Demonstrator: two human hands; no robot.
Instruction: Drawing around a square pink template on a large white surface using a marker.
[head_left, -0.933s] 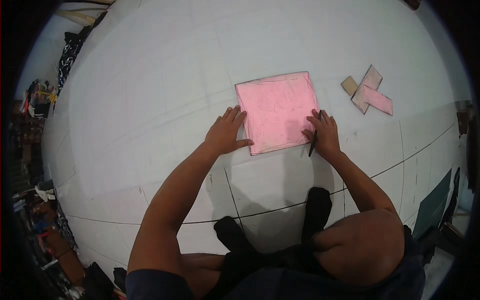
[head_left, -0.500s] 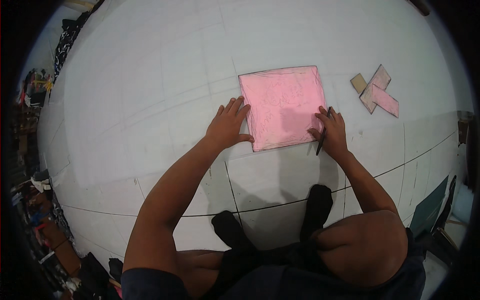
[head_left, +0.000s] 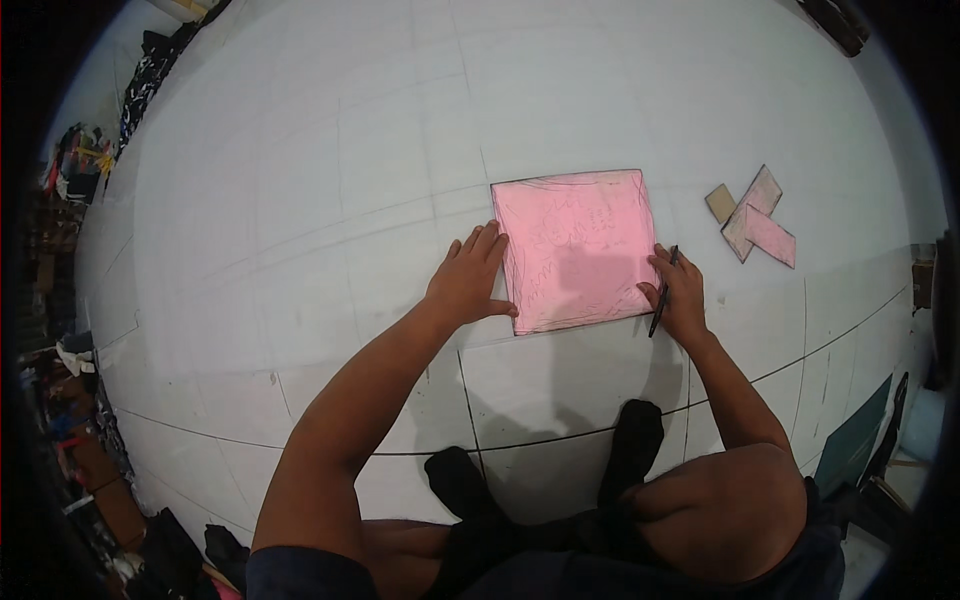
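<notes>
A flat pink square with dark edges and faint pencil-like scribbles lies on a large thin white sheet. Against its left edge rests my left hand, fingers spread, the thumb near the lower left corner. My right hand is at the lower right edge, its fingertips touching the square's rim. A slim black pen is held in that hand, slanting across the fingers. Its tip is not clear enough to tell whether it touches the sheet.
Right of the square lie small flat pieces: a brown one, a long pale pink one and a pink strip overlapping it. Tile floor shows near my feet. Clutter lines the left side; a dark green panel stands at right.
The whole view has shifted, so the square and loose pieces sit lower in it. My right hand has slid slightly outward from the square, still with the pen. The left hand keeps its place.
</notes>
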